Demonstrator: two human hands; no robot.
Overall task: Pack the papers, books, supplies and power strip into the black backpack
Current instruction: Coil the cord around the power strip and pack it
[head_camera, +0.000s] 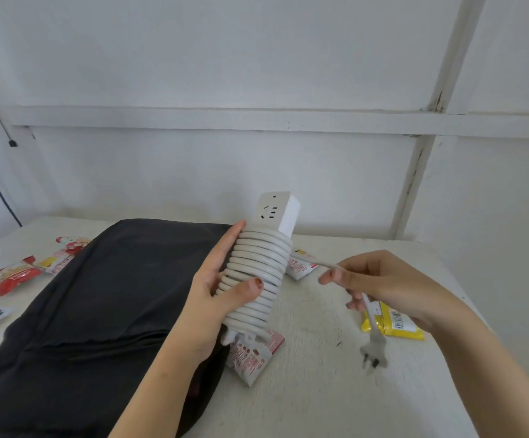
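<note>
- Red and white plastic snack packets (15, 276) lie on the left of the pale worn table (320, 399). Their print is too small to read.
- A black fabric backpack (98, 295) lies flat on the table, with its long axis running from the near left to the far right.
- The left hand (222, 289) grips the coil. Its fingers lie along the coil's left side and its thumb presses across the front.
- The white oblong power strip (277, 213) is held just above the table, beside the backpack's right edge. Its long axis is near upright and the top leans right. The socket face looks toward the camera, and no brand mark is legible.
- A grey-white cord (256, 273) is wound round the strip's body in tight stacked turns.
- A white packet with red print (253, 355) lies under the strip. The characters are not readable.
- The right hand (383, 286) has its fingers curled round the cord's free end and pinches it.
- The grey plug (374, 350) hangs below that hand, blurred, with its prongs pointing down.
- A yellow packet (395, 324) lies under the right hand and shows a barcode label. Its text is unreadable.
</note>
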